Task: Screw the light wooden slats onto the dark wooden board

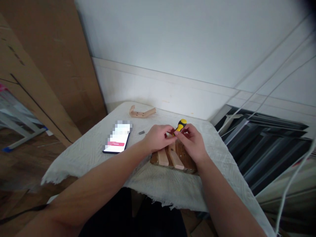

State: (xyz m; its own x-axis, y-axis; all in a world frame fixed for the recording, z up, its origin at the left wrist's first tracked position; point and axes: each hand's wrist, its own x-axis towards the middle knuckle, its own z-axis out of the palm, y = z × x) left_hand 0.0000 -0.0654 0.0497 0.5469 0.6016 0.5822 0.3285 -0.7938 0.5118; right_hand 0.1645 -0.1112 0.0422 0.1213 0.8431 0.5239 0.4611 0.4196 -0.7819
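Note:
My left hand and my right hand meet over a brown wooden board that carries pale wooden hooks. Both hands have their fingers curled. My right hand grips a yellow and black screwdriver, whose handle sticks up between the hands. My left hand's fingertips pinch near the screwdriver's lower end; what they hold is hidden. The board lies on a small table covered with a white cloth.
A phone with a lit screen lies on the cloth left of my hands. A small metal bit lies beside it. A loose wooden hook rests at the table's back edge. Cardboard leans at left; dark panels stand at right.

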